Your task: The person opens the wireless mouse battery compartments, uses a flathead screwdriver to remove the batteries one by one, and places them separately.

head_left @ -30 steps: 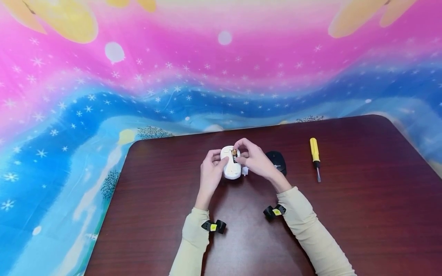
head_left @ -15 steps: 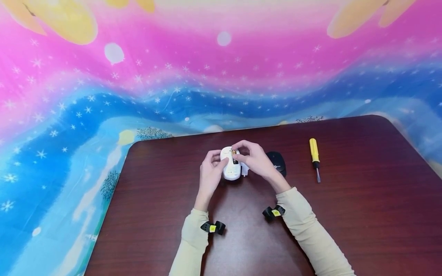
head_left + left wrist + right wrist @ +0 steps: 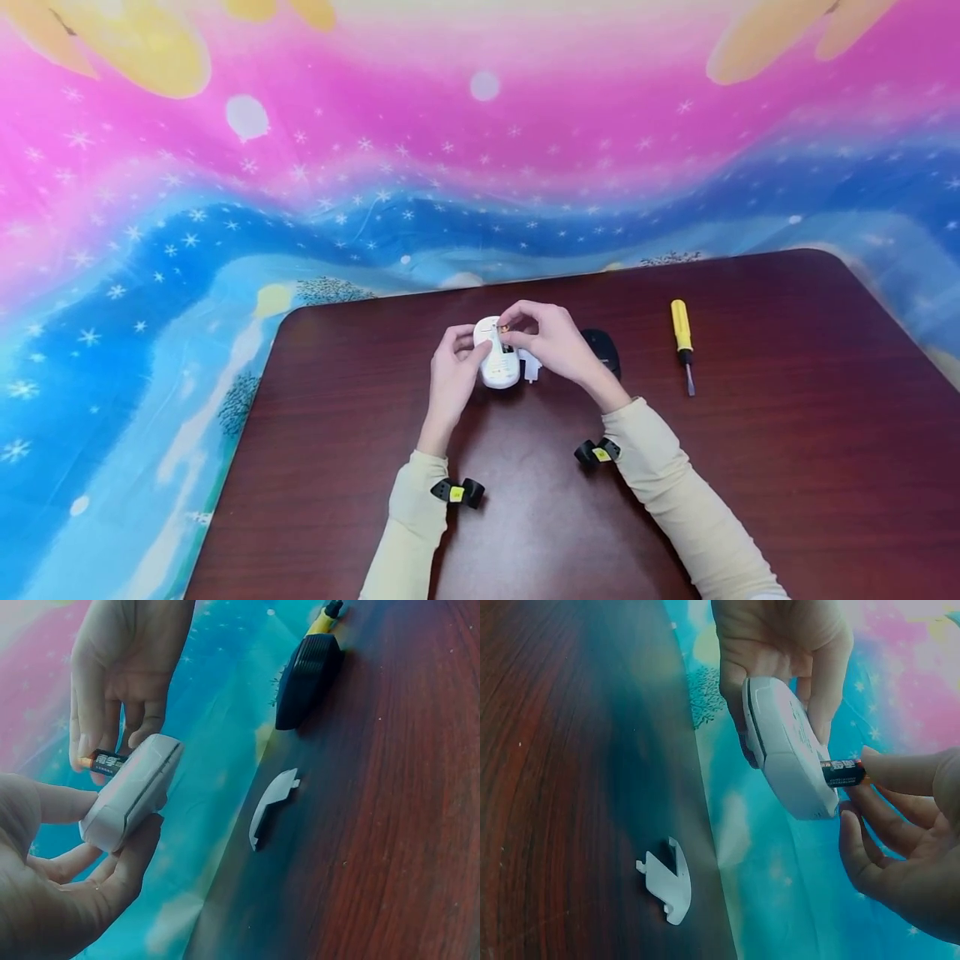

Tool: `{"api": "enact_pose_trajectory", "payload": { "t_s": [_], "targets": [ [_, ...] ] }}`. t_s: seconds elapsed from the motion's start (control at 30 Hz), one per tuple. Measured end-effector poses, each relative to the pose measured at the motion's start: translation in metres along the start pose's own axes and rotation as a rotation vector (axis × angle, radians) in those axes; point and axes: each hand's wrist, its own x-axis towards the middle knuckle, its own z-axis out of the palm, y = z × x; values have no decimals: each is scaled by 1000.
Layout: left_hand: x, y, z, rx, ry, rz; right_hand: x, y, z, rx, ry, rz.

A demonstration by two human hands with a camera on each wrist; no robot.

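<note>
Nearest: two pale sleeves (image 3: 414, 521), each w/ a small black cam (image 3: 457, 493) + yellow tag near the wrist. Next, L hand (image 3: 453, 375): fingers (image 3: 139, 855) + thumb gripping the white mouse (image 3: 497, 372), up off the bench (image 3: 337, 417), underside facing up, slot (image 3: 509, 347) showing. R hand (image 3: 551, 340) opp.: thumb (image 3: 900, 771) + finger pinching one end of a black battery (image 3: 844, 773) w/ orange tip; other end at the mouse's underside, batt. sticking out. Can't tell how far it's in. Just R of the mouse (head view), white cover (image 3: 667, 889) on the bench. Past it, black mouse-like item (image 3: 602, 350), partly behind R hand. Well off R, screwdriver (image 3: 682, 346), yellow handle, blade twd the person. Farthest: pink/blue snowflake cloth (image 3: 450, 167).
</note>
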Motion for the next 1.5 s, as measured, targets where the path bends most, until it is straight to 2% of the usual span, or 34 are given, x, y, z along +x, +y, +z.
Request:
{"api": "enact_pose_trajectory", "payload": {
  "t_s": [0.13, 0.23, 0.37, 0.47, 0.77, 1.03, 1.23, 1.37, 1.5],
  "targets": [
    [-1, 0, 2, -2, -30, 10, 0, -2, -3, 40, 97, -4],
    [0, 0, 2, 12, -43, 15, 1, -2, -4, 137, 142, 9],
    [2, 0, 0, 37, -41, 28, 1, -1, -5, 269, 147, 78],
    [3, -1, -3, 57, -44, 34, 0, 2, -5, 320, 143, 117],
    [4, -4, -9, 126, -61, 10, -3, 11, -5, 367, 149, 199],
    [5, -9, -13, 156, -74, -19, -9, 19, -1, 366, 81, 324],
    [5, -15, -14, 176, -84, -35, -14, 30, 6, 318, -31, 416],
    [5, -17, -15, 176, -88, -33, -17, 36, 11, 251, -112, 457],
    [4, -17, -15, 175, -94, -45, -18, 41, 13, 163, -148, 473]
  ]
}}
